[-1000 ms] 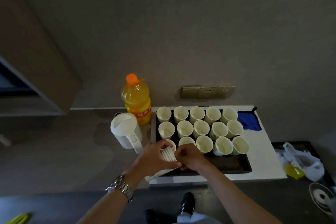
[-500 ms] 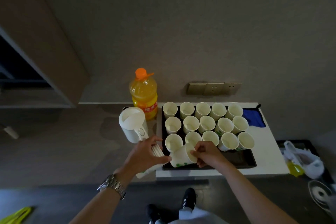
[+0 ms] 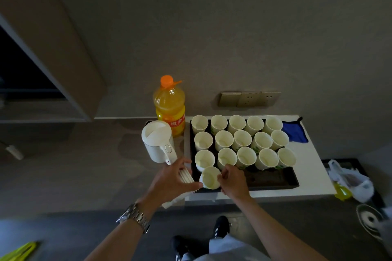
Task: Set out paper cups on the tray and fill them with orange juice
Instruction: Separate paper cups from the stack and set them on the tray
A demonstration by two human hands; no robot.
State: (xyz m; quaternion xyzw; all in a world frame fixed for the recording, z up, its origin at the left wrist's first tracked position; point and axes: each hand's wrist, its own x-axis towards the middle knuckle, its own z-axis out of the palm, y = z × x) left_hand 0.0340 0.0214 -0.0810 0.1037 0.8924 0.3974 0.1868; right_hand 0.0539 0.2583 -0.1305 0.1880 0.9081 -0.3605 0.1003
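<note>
A: Status?
B: Right hand [image 3: 233, 182] pinches a paper cup [image 3: 210, 177] at the tray [image 3: 273, 180] front-left; left hand [image 3: 169, 180] wraps the cup stack [image 3: 186, 176].
A: Handling?
B: Light, crushable. Hold the rim gently.

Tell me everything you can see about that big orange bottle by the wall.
The juice bottle is clear plastic, tinted by orange liquid that fills it almost to the neck. An orange screw cap with a small side tab closes it, and an orange-red label wraps its lower half. It stands upright on the grey counter against the wall, behind the white kettle and just left of the black tray. Neither hand touches it.
</note>
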